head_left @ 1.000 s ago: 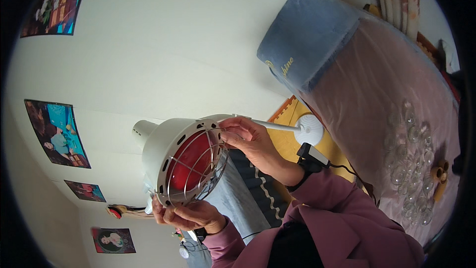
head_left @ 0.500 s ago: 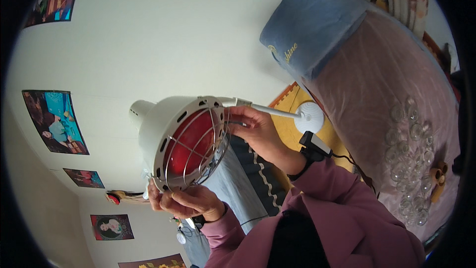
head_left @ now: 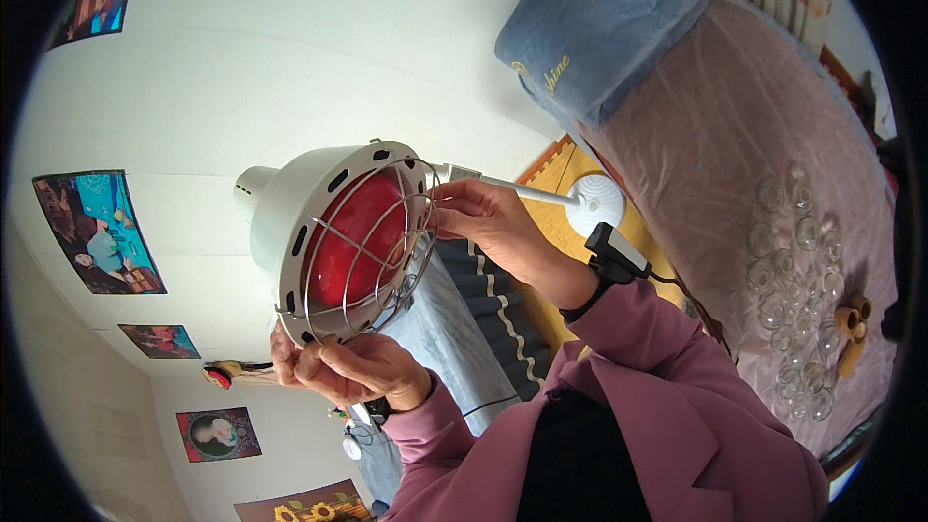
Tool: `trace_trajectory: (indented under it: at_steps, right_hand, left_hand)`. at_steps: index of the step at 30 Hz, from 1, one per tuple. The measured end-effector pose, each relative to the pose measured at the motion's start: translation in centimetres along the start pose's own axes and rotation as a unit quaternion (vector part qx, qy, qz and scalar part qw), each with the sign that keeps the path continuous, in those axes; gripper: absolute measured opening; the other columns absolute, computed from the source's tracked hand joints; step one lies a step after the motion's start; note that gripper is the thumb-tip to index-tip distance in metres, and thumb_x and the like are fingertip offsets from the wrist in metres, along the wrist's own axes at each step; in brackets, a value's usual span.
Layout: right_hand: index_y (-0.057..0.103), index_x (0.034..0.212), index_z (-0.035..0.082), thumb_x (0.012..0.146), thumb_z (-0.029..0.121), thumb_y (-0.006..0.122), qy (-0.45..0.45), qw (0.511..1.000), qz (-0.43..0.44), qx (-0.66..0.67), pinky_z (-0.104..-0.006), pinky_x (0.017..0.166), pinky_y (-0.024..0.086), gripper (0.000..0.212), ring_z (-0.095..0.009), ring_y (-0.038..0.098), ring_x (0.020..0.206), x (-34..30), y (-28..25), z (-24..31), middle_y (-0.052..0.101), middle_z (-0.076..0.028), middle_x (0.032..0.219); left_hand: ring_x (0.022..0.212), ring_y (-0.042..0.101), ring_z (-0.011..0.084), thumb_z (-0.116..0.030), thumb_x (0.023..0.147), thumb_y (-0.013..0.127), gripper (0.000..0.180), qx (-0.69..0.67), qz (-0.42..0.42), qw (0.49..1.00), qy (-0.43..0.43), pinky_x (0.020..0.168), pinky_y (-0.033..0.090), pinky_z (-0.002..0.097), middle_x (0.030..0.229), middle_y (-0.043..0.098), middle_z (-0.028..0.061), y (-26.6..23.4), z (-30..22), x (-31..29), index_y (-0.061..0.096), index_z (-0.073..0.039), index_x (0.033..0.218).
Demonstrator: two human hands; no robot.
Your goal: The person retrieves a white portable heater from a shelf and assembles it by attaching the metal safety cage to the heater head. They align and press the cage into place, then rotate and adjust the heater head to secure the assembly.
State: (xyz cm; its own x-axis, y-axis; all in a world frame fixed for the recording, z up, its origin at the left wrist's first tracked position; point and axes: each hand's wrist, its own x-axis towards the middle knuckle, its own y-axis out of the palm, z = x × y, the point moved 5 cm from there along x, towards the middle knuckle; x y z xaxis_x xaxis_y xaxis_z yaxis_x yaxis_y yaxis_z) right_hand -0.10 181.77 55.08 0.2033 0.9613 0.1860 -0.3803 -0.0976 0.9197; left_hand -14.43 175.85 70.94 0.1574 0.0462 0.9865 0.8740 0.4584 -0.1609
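Observation:
A heat lamp with a white metal shade [head_left: 309, 184] is held up in front of me, its red bulb [head_left: 353, 251] facing right and toward me. A domed wire guard [head_left: 406, 275] covers the mouth of the shade, tilted a little off the slotted rim. My left hand [head_left: 353, 367] is closed at the lower edge, thumb and fingers pinching the guard by the rim. At the right side of the mouth, my right hand [head_left: 488, 222] pinches the guard's wires; its fingertips are partly behind them. Both wrists wear dark bands.
Behind the lamp, a pale stand arm [head_left: 527, 192] runs to a round white base [head_left: 596, 205] on yellow mats. A massage bed [head_left: 667, 145] with a blue cover [head_left: 590, 29] carries several clear glass cups [head_left: 788, 309] and brown wooden pieces [head_left: 851, 333]. Pictures [head_left: 101, 232] hang on the wall.
The lamp and both hands sit slightly higher and further left in view. The guard has shifted against the rim, and a wire end now sticks out at the lower left. Both hands keep their grip.

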Motion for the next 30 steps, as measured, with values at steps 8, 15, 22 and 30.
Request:
trace_trajectory:
  at_steps: [8,15,22,30]
  right_hand:
    - [0.066,0.119,-0.002,0.096,0.013,0.067,-0.044,0.999,0.013,-0.021,-0.0288,0.089,0.058,0.028,-0.015,0.069,0.099,-0.4,-0.1,-0.3,0.071,-0.009,0.110]
    - [0.064,0.122,-0.002,0.100,0.013,0.061,-0.045,0.999,-0.003,-0.010,-0.0272,0.086,0.058,0.027,-0.014,0.068,0.098,-1.2,0.0,0.3,0.071,-0.009,0.109]
    - [0.061,0.120,-0.003,0.103,0.007,0.054,-0.074,0.994,-0.020,-0.084,-0.0240,0.079,0.054,0.021,-0.009,0.065,0.087,-1.3,0.0,0.9,0.068,-0.006,0.105]
    - [0.061,0.119,-0.003,0.102,0.006,0.053,-0.058,0.994,-0.012,-0.097,-0.0258,0.076,0.055,0.021,-0.011,0.067,0.089,-0.5,0.2,2.5,0.069,-0.007,0.108]
  left_hand:
    - [0.120,0.049,0.0262,-0.009,0.095,0.050,0.015,0.015,-0.013,1.000,-0.005,0.104,0.042,0.0419,0.120,0.046,0.0195,0.0,0.0,-0.2,0.051,-0.002,0.082]
    - [0.121,0.047,0.0275,-0.011,0.095,0.049,0.016,0.043,0.014,0.999,0.020,0.104,0.042,0.0429,0.119,0.047,0.0208,0.5,-0.9,-0.1,0.051,0.000,0.082]
    - [0.122,0.047,0.0260,-0.008,0.096,0.046,0.015,0.071,0.029,0.996,0.037,0.104,0.041,0.0422,0.123,0.047,0.0200,1.0,-1.6,-0.8,0.052,0.000,0.085]
    - [0.125,0.049,0.0307,-0.010,0.098,0.046,0.015,0.115,0.057,0.990,0.064,0.104,0.043,0.0468,0.127,0.048,0.0196,1.7,-1.5,-0.6,0.054,-0.003,0.088]
